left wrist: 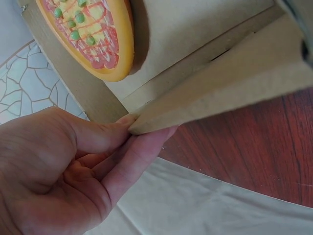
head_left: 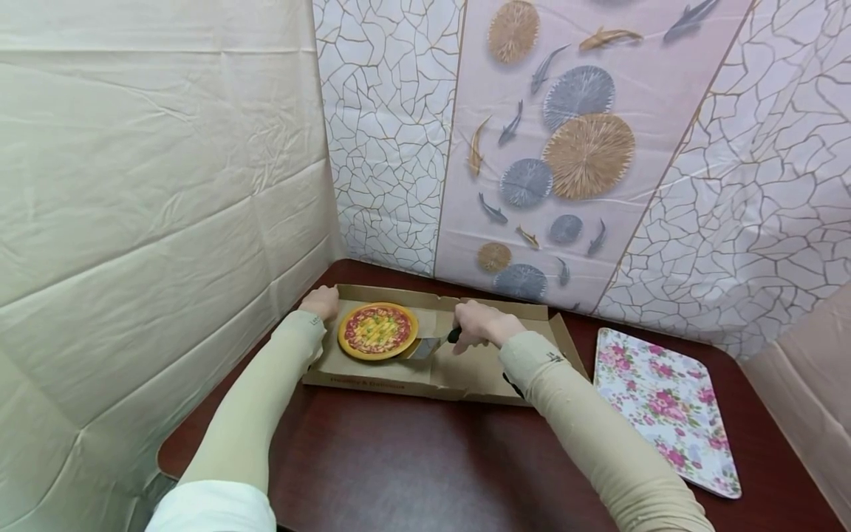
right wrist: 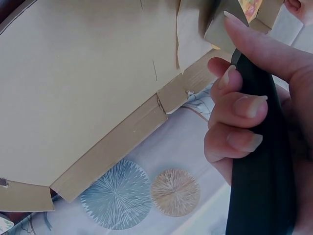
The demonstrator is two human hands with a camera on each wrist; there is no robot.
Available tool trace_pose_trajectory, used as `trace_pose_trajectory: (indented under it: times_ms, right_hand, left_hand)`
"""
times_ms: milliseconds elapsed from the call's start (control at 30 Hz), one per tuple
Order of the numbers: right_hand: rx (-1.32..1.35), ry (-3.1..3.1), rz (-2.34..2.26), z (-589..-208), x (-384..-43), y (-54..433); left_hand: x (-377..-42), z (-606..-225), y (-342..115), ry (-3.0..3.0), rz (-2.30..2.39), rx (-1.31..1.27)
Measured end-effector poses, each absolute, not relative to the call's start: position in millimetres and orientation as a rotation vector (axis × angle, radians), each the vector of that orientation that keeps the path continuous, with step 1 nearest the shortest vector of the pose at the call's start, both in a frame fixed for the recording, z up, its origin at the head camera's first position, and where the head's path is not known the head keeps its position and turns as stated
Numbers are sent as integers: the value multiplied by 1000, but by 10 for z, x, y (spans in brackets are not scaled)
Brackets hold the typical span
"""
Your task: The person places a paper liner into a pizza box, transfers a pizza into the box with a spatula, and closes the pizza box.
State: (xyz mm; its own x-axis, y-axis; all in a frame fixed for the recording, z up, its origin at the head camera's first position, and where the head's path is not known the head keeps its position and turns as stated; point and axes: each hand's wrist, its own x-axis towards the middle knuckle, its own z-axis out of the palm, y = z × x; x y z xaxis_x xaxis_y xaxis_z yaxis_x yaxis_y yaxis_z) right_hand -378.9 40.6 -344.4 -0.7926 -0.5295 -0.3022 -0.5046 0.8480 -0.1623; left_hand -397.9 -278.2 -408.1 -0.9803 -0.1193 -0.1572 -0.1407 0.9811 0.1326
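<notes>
An open cardboard pizza box (head_left: 475,373) lies on the table, with a round pizza (head_left: 379,330) in its left half. At the box's left end, my left hand (head_left: 320,301) pinches the cardboard wall (left wrist: 205,100) between thumb and fingers. My right hand (head_left: 480,325) grips the black handle (right wrist: 261,161) of a pizza server, thumb laid along its top. The server's metal blade (head_left: 424,348) points left, and its tip meets the lower right edge of the pizza. In the left wrist view the pizza (left wrist: 110,49) looks tilted, with a shadow beside it.
A floral tray (head_left: 665,406) lies to the right of the box on the dark red wooden table (head_left: 399,458). Behind the table hangs a patterned cloth (head_left: 392,148), and a pale creased cloth (head_left: 159,185) covers the left side.
</notes>
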Motion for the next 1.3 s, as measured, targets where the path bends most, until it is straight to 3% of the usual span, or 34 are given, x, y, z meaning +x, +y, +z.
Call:
trace_pose_trajectory:
  times_ms: [1300]
  right_hand:
    - [-742,2694,-25,-3351,-3712,473]
  left_hand:
    - [-4011,-4101,-2801,2961,208,-190]
